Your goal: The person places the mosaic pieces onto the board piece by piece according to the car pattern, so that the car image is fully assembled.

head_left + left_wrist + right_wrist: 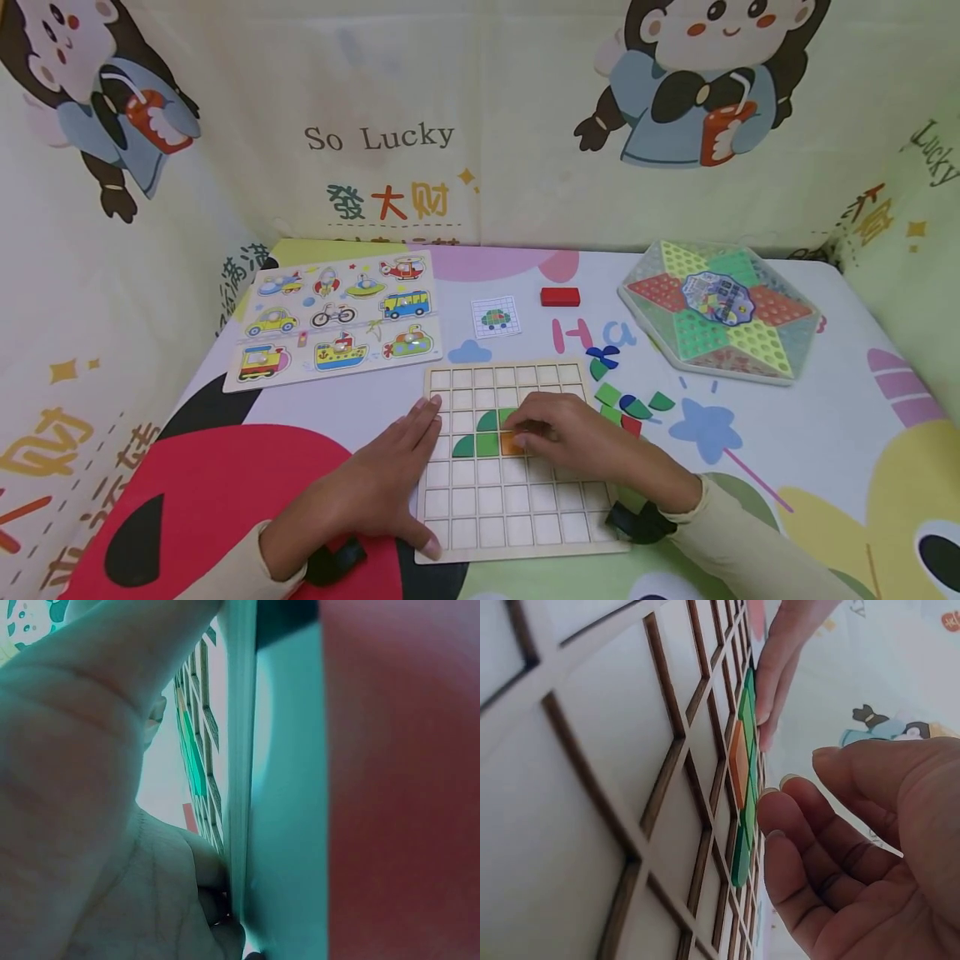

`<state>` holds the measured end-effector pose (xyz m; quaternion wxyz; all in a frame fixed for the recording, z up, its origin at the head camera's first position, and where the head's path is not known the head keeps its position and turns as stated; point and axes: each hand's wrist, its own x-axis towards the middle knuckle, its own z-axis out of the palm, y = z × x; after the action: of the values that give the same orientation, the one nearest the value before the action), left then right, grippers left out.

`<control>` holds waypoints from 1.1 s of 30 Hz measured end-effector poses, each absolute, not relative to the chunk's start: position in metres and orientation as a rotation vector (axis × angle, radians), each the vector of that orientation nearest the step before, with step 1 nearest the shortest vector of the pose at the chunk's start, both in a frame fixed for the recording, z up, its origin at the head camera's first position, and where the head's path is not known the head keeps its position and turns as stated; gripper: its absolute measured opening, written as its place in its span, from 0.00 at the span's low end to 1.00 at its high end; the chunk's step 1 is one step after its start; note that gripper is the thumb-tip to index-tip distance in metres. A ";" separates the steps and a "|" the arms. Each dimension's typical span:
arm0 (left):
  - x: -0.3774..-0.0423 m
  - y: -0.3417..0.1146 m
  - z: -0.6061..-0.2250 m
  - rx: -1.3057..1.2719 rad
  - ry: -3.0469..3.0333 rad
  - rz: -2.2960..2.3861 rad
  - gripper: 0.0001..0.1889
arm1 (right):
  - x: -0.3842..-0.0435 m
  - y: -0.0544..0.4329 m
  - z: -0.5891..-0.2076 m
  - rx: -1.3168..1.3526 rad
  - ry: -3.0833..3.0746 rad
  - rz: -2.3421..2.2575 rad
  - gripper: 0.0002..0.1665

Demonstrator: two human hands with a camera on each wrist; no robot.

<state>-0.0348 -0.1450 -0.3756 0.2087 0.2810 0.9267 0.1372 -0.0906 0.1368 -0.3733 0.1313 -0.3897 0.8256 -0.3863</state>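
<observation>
A wooden grid board (480, 533) lies flat on the table in the head view. My left hand (382, 479) rests along its left edge, fingers stretched out and thumb at the near corner. Green quarter-round tiles (463, 447), a green square tile (487, 444) and an orange square tile (512, 444) sit in cells around the middle. Over the right side of this group is my right hand (573, 437), hiding some cells. The right wrist view shows its fingertips (776, 817) close beside the tiles, the thumb standing apart and nothing held between.
Loose green, blue and red tiles (609, 393) lie right of the board. Behind it are a small pattern card (496, 317) and a red block (560, 297). A picture puzzle board (337, 333) lies back left; a hexagonal game box (720, 312) lies back right.
</observation>
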 end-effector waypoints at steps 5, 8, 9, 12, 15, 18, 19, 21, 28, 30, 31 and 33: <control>-0.034 -0.146 -0.376 0.785 2.586 0.379 0.70 | -0.091 0.143 -0.372 -1.122 2.410 -1.129 0.09; -0.035 -0.147 -0.376 0.782 2.589 0.383 0.70 | -0.091 0.149 -0.372 -1.114 2.436 -1.123 0.09; -0.035 -0.147 -0.376 0.783 2.586 0.386 0.70 | -0.091 0.152 -0.373 -1.101 2.439 -1.125 0.08; -0.035 -0.147 -0.376 0.786 2.576 0.396 0.70 | -0.090 0.164 -0.373 -1.066 2.460 -1.122 0.08; -0.034 -0.146 -0.377 0.785 2.568 0.398 0.71 | -0.088 0.178 -0.374 -1.038 2.487 -1.114 0.07; -0.035 -0.146 -0.377 0.778 2.571 0.387 0.71 | -0.088 0.191 -0.371 -1.026 2.534 -1.098 0.08; -0.035 -0.146 -0.378 0.778 2.572 0.385 0.71 | -0.087 0.195 -0.370 -1.019 2.551 -1.091 0.08; -0.035 -0.145 -0.377 0.777 2.572 0.372 0.71 | -0.086 0.203 -0.368 -1.008 2.582 -1.081 0.09; -0.035 -0.143 -0.374 0.764 2.568 0.356 0.70 | -0.084 0.220 -0.371 -1.127 2.662 -1.163 0.12; -0.035 -0.142 -0.373 0.762 2.568 0.353 0.70 | -0.083 0.225 -0.373 -1.155 2.682 -1.176 0.13; -0.035 -0.142 -0.372 0.761 2.567 0.350 0.70 | -0.083 0.229 -0.374 -1.153 2.693 -1.173 0.14; -0.035 -0.141 -0.371 0.755 2.564 0.344 0.70 | -0.083 0.235 -0.375 -1.133 2.714 -1.152 0.15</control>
<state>-0.0348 -0.1410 -0.3713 0.2214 0.2731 0.9278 0.1245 -0.0825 0.2345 -0.3751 -0.0086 -0.3588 0.8591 -0.3648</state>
